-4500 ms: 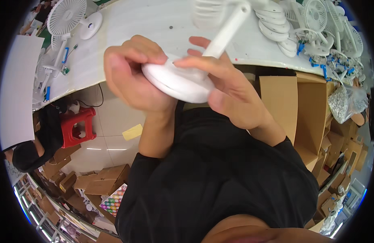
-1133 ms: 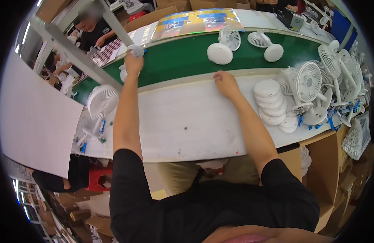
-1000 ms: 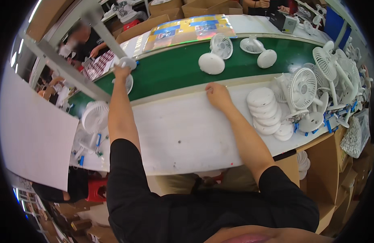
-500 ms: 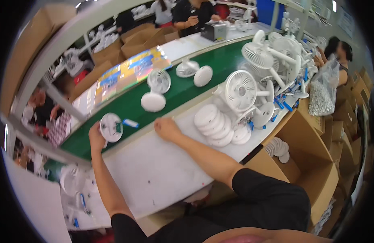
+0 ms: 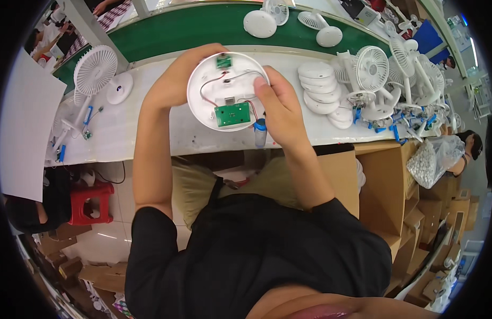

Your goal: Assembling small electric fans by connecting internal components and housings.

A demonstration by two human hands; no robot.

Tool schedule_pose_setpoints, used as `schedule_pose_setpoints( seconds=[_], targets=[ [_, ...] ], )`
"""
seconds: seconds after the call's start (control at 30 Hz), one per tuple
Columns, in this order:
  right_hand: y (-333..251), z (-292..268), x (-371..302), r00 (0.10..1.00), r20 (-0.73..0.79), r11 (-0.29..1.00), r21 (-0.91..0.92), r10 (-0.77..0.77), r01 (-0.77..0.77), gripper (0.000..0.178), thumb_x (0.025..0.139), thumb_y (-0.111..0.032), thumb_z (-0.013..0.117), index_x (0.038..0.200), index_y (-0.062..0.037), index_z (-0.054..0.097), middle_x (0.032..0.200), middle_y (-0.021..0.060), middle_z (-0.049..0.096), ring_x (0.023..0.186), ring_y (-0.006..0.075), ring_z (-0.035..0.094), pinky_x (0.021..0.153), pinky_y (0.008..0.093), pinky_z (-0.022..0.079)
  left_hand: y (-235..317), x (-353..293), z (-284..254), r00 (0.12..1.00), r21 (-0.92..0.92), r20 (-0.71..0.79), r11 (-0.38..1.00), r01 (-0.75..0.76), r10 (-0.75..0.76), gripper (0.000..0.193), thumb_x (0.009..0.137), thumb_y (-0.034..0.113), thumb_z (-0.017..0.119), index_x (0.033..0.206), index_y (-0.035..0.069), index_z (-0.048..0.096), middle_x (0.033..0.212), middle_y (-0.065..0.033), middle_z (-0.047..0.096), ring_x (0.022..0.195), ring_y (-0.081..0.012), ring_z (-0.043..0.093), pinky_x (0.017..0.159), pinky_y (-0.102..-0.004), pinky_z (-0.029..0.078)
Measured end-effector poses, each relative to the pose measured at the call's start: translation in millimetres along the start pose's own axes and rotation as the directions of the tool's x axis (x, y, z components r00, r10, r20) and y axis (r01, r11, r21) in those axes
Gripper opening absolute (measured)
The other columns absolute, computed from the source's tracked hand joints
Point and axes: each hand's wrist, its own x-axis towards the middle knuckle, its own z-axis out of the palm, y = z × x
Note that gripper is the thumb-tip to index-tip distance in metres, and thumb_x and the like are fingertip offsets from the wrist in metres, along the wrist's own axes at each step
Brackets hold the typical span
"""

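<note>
A round white fan base (image 5: 209, 109) is held up over the white workbench (image 5: 150, 135), its open underside facing me. Inside it sit a green circuit board (image 5: 232, 115), a smaller green board (image 5: 223, 61) and thin red and white wires. My left hand (image 5: 174, 80) grips its left rim. My right hand (image 5: 280, 114) holds its right side, fingers over the rim near the board. A small blue-capped cylinder (image 5: 260, 133) hangs below the base beside my right hand.
A stack of white base covers (image 5: 320, 95) lies to the right, then several assembled white fans (image 5: 379, 80). Another fan (image 5: 94, 74) stands at the left. A green conveyor (image 5: 203, 29) carries fan parts behind. Cardboard boxes (image 5: 384, 181) sit lower right; a red stool (image 5: 89, 199) lower left.
My left hand took a fan base off the green conveyor and brought it back. Both hands now hold it close, open side up, where before the right hand rested on the bench.
</note>
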Motion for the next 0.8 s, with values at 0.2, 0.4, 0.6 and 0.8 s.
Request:
schedule_pose_setpoints(
  seconds=[0.2, 0.4, 0.6, 0.8],
  targets=[
    [0.0, 14.8, -34.1, 0.988, -0.148, 0.984, 0.176, 0.034, -0.007, 0.026, 0.102, -0.015, 0.04, 0.119, -0.0006, 0.052, 0.096, 0.0073, 0.058, 0.079, 0.0104, 0.051, 0.071, 0.021, 0.043, 76.5, -69.5, 64.4, 0.769, -0.023, -0.613, 0.978, 0.21, -0.179, 0.032, 0.081, 0.006, 0.062, 0.113, 0.006, 0.058, 0.124, -0.0109, 0.054, 0.1, -0.023, 0.056, 0.082, -0.0331, 0.047],
    [-1.2, 23.9, -52.0, 0.992, -0.048, 0.903, 0.421, 0.115, -0.084, 0.029, 0.104, -0.017, 0.036, 0.127, -0.0013, 0.045, 0.1, 0.0088, 0.058, 0.081, 0.0108, 0.053, 0.072, 0.0238, 0.046, 73.6, -62.0, 70.5, 0.819, 0.249, -0.572, 0.944, 0.219, -0.039, 0.028, 0.08, 0.007, 0.065, 0.108, 0.004, 0.061, 0.127, -0.0144, 0.051, 0.108, -0.0271, 0.052, 0.086, -0.0352, 0.046],
    [-4.9, 25.5, -70.3, 0.989, 0.01, 0.89, 0.433, 0.151, -0.14, 0.031, 0.105, -0.019, 0.035, 0.13, -0.002, 0.042, 0.103, 0.0092, 0.058, 0.085, 0.0119, 0.056, 0.075, 0.0265, 0.05, 79.4, -72.1, 65.9, 0.853, 0.078, -0.495, 0.969, 0.233, -0.166, 0.02, 0.074, 0.008, 0.07, 0.094, 0.004, 0.066, 0.127, -0.0163, 0.05, 0.113, -0.0324, 0.05, 0.095, -0.0383, 0.042],
    [-3.6, 26.5, -77.7, 0.984, 0.038, 0.881, 0.442, 0.173, -0.172, 0.032, 0.105, -0.02, 0.036, 0.131, -0.0035, 0.041, 0.106, 0.0098, 0.057, 0.088, 0.0126, 0.057, 0.077, 0.0271, 0.051, 99.0, -81.4, 84.5, 0.912, 0.284, -0.407, 0.943, 0.175, -0.047, 0.018, 0.071, 0.008, 0.072, 0.087, 0.002, 0.065, 0.137, -0.0175, 0.045, 0.12, -0.0343, 0.048, 0.099, -0.0384, 0.04]
  ],
)
